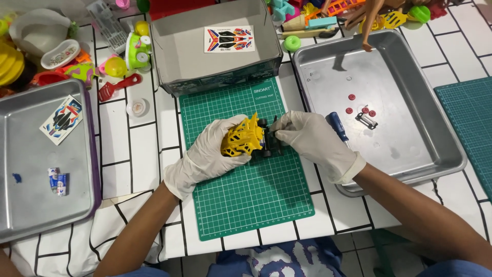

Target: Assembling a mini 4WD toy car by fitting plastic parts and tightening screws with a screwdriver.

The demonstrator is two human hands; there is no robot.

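Note:
Both my hands wear white gloves and work over a green cutting mat (246,200). My left hand (207,154) grips a yellow lattice-shaped toy car body (243,137) from the left. Its black chassis and wheels (267,141) stick out to the right. My right hand (312,141) pinches that black end with its fingertips. A blue-handled screwdriver (337,125) lies against the back of my right hand, over the rim of the right metal tray (410,154); whether the hand holds it is unclear.
The right tray holds a few small red round parts (359,109) and a small black bracket (367,120). A left metal tray (36,205) carries a sticker sheet (61,119). A grey cardboard box (220,48) stands behind the mat. Toys crowd the back edge.

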